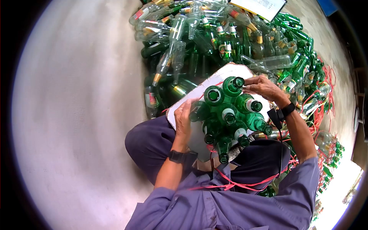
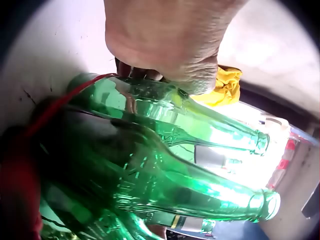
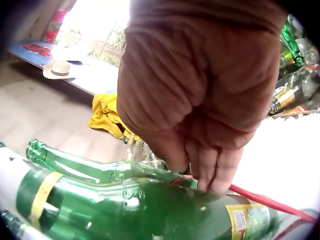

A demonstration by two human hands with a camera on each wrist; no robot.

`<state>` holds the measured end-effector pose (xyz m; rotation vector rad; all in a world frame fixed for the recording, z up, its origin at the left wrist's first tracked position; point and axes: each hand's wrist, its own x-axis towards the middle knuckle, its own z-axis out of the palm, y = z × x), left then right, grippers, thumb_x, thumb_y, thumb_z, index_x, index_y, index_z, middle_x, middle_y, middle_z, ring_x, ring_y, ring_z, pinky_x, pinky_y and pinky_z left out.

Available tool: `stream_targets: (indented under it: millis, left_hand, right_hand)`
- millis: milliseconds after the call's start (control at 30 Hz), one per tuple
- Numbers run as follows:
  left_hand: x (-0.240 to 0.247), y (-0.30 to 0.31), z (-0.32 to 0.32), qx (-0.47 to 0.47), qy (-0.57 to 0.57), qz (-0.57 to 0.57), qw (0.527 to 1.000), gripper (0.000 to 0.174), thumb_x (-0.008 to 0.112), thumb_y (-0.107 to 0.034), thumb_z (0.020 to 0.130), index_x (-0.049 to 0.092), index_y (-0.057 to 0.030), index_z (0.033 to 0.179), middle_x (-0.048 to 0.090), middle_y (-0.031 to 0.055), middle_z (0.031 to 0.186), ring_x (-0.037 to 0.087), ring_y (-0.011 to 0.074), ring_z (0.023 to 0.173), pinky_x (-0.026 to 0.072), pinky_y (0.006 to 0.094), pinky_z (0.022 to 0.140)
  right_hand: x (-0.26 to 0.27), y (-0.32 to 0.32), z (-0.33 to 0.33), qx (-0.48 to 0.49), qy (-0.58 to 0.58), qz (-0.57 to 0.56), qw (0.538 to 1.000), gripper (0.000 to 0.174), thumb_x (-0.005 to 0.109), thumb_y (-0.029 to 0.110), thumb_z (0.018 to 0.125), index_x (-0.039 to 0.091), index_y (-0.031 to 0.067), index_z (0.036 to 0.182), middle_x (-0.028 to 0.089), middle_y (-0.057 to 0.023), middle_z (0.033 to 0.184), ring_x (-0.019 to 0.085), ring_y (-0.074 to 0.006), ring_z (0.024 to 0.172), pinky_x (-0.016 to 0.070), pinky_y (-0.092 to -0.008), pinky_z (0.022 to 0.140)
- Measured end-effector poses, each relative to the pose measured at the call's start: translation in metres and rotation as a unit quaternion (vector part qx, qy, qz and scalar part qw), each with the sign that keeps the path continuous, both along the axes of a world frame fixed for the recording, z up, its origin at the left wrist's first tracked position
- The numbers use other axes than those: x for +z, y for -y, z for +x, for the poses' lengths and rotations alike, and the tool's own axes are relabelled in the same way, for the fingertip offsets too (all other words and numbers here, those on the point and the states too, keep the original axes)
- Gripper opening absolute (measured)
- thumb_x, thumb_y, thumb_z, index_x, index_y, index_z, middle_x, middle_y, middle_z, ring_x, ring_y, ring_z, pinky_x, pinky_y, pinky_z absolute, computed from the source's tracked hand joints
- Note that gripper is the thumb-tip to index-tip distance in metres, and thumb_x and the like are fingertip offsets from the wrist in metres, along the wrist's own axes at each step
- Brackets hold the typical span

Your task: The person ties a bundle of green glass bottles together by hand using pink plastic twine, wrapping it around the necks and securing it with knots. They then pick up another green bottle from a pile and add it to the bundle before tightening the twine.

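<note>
A cluster of green glass bottles [image 1: 214, 95] stands upright, necks toward the head camera, on a white board [image 1: 179, 108] by the person's lap. Red plastic twine [image 2: 64, 100] runs round the bottles low on their bodies. The left hand [image 1: 183, 119] rests along the outer side of the leftmost bottle; its fingertips are mostly hidden in the left wrist view. At the far right of the cluster, the right hand [image 1: 264, 88] pinches the twine [image 3: 270, 201] against a bottle that carries a yellow label [image 3: 240, 220].
A big heap of clear and green bottles [image 1: 178, 28] lies beyond the board and along the right. Loose red twine [image 1: 245, 185] crosses the lap, with more tangled among bottles at right. Pale floor [image 1: 76, 115] stretches to the left. A yellow cloth [image 3: 106, 115] lies on the floor.
</note>
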<state>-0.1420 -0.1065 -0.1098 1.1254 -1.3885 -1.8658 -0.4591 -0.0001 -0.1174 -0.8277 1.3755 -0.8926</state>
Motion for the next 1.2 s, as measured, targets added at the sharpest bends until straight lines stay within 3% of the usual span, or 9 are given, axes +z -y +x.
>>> stream_targets:
  millis: [100, 200, 333, 633, 767, 833, 933, 1133, 1200]
  left_hand:
    - [0.001, -0.001, -0.002, -0.039, 0.031, -0.066, 0.997, 0.050, 0.038, -0.037, 0.105, 0.066, 0.0038, 0.113, 0.070, 0.0085, 0.095, 0.065, 0.0123, 0.081, 0.0527, 0.0247, 0.074]
    - [-0.013, 0.010, -0.001, -0.076, 0.001, 0.058, 0.995, 0.072, 0.028, -0.057, 0.103, 0.061, 0.0049, 0.122, 0.070, 0.0106, 0.098, 0.067, 0.0155, 0.088, 0.0539, 0.0258, 0.080]
    - [-0.008, 0.005, -0.011, -0.052, 0.040, 0.038, 0.997, 0.077, 0.025, -0.059, 0.102, 0.056, 0.0075, 0.126, 0.070, 0.0114, 0.100, 0.066, 0.0161, 0.090, 0.0537, 0.0265, 0.083]
    - [-0.022, -0.003, -0.009, 0.019, -0.007, 0.035, 0.999, 0.065, 0.023, -0.046, 0.106, 0.061, 0.0054, 0.118, 0.070, 0.0112, 0.096, 0.065, 0.0151, 0.083, 0.0528, 0.0259, 0.077]
    - [-0.055, -0.022, 0.027, 0.008, 0.115, -0.218, 0.969, 0.045, 0.033, -0.032, 0.103, 0.061, 0.0030, 0.109, 0.068, 0.0105, 0.098, 0.065, 0.0166, 0.086, 0.0525, 0.0276, 0.075]
    - [-0.078, -0.026, 0.044, 0.070, 0.034, 0.152, 0.985, 0.036, 0.039, -0.029, 0.100, 0.060, -0.0010, 0.110, 0.066, 0.0093, 0.102, 0.064, 0.0169, 0.090, 0.0524, 0.0295, 0.076]
    - [-0.071, -0.047, 0.055, -0.032, 0.070, 0.118, 0.990, 0.027, 0.049, -0.026, 0.095, 0.060, -0.0059, 0.109, 0.064, 0.0070, 0.103, 0.064, 0.0170, 0.093, 0.0521, 0.0324, 0.079]
    - [-0.080, -0.076, 0.068, -0.258, -0.015, 0.078, 0.963, 0.026, 0.058, -0.024, 0.089, 0.058, -0.0075, 0.110, 0.065, 0.0088, 0.098, 0.065, 0.0216, 0.092, 0.0532, 0.0411, 0.081]
    - [-0.041, -0.082, 0.058, -0.142, 0.022, 0.388, 0.910, 0.021, 0.059, -0.022, 0.088, 0.060, -0.0079, 0.103, 0.066, 0.0099, 0.098, 0.066, 0.0242, 0.091, 0.0526, 0.0443, 0.079]
  right_hand:
    - [0.010, -0.002, 0.008, -0.039, 0.000, -0.002, 0.999, 0.040, 0.064, 0.011, 0.089, 0.060, -0.0081, 0.124, 0.067, -0.0166, 0.119, 0.065, -0.0198, 0.107, 0.0533, -0.0301, 0.091]
    - [-0.011, -0.006, 0.003, -0.044, 0.015, -0.022, 0.999, 0.045, 0.065, 0.010, 0.086, 0.058, -0.0089, 0.126, 0.066, -0.0161, 0.120, 0.065, -0.0197, 0.107, 0.0511, -0.0304, 0.094]
    - [-0.012, -0.002, 0.007, -0.037, 0.005, -0.017, 0.999, 0.049, 0.064, 0.006, 0.080, 0.058, -0.0089, 0.126, 0.065, -0.0176, 0.122, 0.063, -0.0212, 0.110, 0.0489, -0.0315, 0.098]
    - [-0.031, -0.011, 0.000, -0.036, 0.027, 0.001, 0.999, 0.047, 0.065, 0.013, 0.080, 0.062, -0.0054, 0.123, 0.068, -0.0146, 0.117, 0.064, -0.0204, 0.111, 0.0490, -0.0324, 0.098]
    - [-0.009, -0.025, 0.002, -0.080, -0.013, 0.051, 0.995, 0.044, 0.063, 0.017, 0.087, 0.060, -0.0071, 0.123, 0.069, -0.0144, 0.113, 0.065, -0.0177, 0.106, 0.0520, -0.0296, 0.093]
    - [-0.017, -0.039, -0.008, -0.104, 0.002, 0.051, 0.993, 0.044, 0.065, 0.022, 0.088, 0.062, -0.0057, 0.122, 0.068, -0.0128, 0.115, 0.066, -0.0171, 0.099, 0.0526, -0.0270, 0.086]
    - [-0.002, -0.059, -0.011, -0.160, -0.027, 0.070, 0.984, 0.043, 0.068, 0.025, 0.089, 0.063, -0.0070, 0.116, 0.070, -0.0084, 0.101, 0.067, -0.0111, 0.083, 0.0552, -0.0235, 0.073]
    - [0.040, -0.107, -0.010, -0.202, -0.050, 0.065, 0.976, 0.040, 0.065, 0.028, 0.092, 0.062, -0.0073, 0.112, 0.069, -0.0126, 0.101, 0.070, -0.0172, 0.089, 0.0563, -0.0266, 0.074]
    - [0.055, -0.121, -0.008, -0.214, -0.057, 0.064, 0.973, 0.045, 0.064, 0.029, 0.093, 0.060, -0.0086, 0.118, 0.069, -0.0152, 0.106, 0.070, -0.0194, 0.092, 0.0566, -0.0281, 0.078]
